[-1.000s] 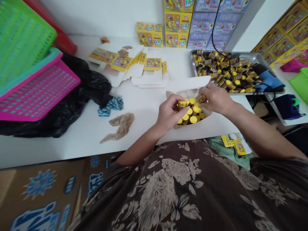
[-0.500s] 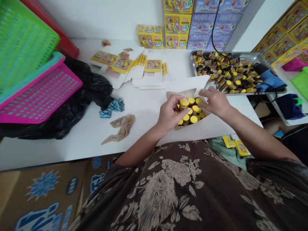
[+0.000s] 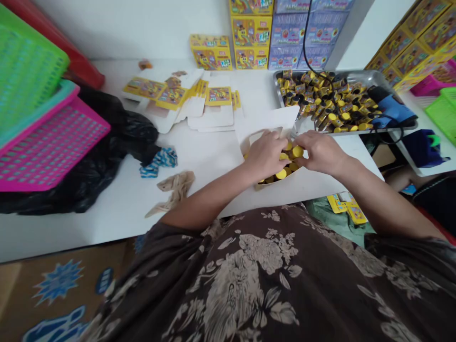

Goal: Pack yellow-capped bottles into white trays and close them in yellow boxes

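An open cardboard box [image 3: 270, 124] with a raised white flap lies near the table's front edge, packed with upright yellow-capped tubes [image 3: 285, 172]. My left hand [image 3: 265, 154] is curled over the box's left side. Its fingers are bent down among the tubes, and what they hold is hidden. At the box's right side my right hand [image 3: 320, 152] pinches a yellow-capped tube [image 3: 298, 151] with its fingertips. Both hands nearly touch over the box.
A metal tray [image 3: 370, 75] full of loose tubes stands at the right, with a blue corded tool [image 3: 390, 107] on it. Flat box blanks [image 3: 213, 95] and stacked printed boxes [image 3: 251, 42] lie behind. Pink [image 3: 53, 147] and green [image 3: 24, 71] baskets, a black bag [image 3: 117, 137] and rags [image 3: 176, 185] are at the left.
My left hand, which held a tube up at the box's left edge, has moved forward and down over the tubes. My right hand has shifted slightly toward it. The view has tilted a little.
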{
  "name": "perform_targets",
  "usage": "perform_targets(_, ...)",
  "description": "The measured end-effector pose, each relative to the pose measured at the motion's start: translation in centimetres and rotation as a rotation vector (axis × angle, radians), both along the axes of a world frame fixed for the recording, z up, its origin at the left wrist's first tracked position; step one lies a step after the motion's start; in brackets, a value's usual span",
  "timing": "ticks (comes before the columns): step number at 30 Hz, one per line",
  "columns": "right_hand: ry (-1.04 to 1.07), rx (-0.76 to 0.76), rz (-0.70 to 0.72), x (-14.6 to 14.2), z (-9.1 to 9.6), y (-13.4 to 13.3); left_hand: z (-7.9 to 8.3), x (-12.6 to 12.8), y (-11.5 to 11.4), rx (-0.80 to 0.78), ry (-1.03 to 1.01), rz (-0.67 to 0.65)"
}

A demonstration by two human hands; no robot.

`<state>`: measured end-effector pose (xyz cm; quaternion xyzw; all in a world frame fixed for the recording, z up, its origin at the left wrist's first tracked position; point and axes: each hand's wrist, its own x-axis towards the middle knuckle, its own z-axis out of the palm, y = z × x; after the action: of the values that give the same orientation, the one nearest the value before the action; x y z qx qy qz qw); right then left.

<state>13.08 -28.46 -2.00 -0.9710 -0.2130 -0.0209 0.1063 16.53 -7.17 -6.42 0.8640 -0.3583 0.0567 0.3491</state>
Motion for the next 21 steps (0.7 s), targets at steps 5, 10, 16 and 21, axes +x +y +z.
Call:
perform_targets(5,-0.037,-0.133,0.120,1.2,-0.9,-0.1,0.4,1.2,-1.0,0.248,0.000,-0.124)
perform_targets(10,-0.017,-0.143,0.034,1.7,-2.1,0.3,0.1,1.1,-1.3,0.253,0.018,-0.044)
perform_targets(16,-0.063,0.119,-0.039,1.5,-3.0,-1.1,0.0,0.8,-1.1,0.255,0.041,-0.020)
perform_targets(21,-0.170,0.119,-0.508,6.9,-4.2,-8.0,0.0,0.3,-0.3,0.145,-0.045,-0.038)
